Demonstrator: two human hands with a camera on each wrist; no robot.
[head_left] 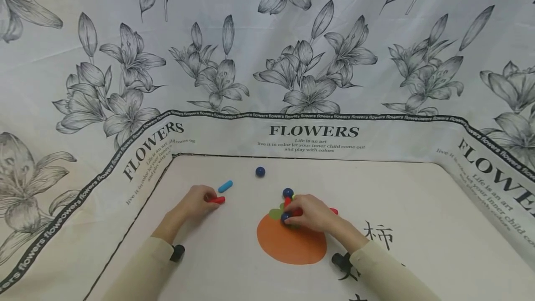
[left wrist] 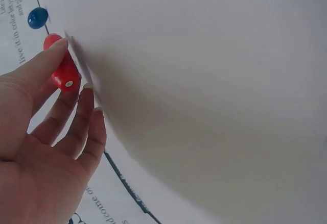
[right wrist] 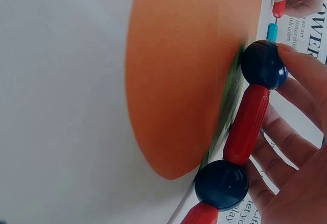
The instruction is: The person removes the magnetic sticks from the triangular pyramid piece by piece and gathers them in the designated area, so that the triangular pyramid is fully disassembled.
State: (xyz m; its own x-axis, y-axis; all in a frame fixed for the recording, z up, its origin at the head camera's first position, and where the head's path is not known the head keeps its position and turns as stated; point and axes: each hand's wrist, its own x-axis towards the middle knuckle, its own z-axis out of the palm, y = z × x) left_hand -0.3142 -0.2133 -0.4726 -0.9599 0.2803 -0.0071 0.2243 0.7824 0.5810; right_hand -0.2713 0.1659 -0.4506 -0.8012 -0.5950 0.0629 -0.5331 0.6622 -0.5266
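Note:
My left hand [head_left: 195,202] pinches a red rod [left wrist: 62,71] between thumb and fingers; the rod's end shows a small pale metal spot. Just beyond it on the table lies a light blue rod [head_left: 225,186]. My right hand [head_left: 313,213] holds a dark blue ball [right wrist: 264,65] by thumb and fingers, over the top of an orange persimmon print [head_left: 291,241]. Joined to that ball is a red rod [right wrist: 247,124], which leads to a second dark blue ball [right wrist: 222,184] with another red rod [right wrist: 202,214]. The hand partly hides this joined piece.
A loose dark blue ball [head_left: 260,172] rests farther back on the table. Another red rod end [head_left: 334,211] and a yellow-green bit [head_left: 294,196] peek out around the right hand. Behind the table hangs a flower-printed cloth [head_left: 234,73]. Black characters [head_left: 378,234] are printed at the right.

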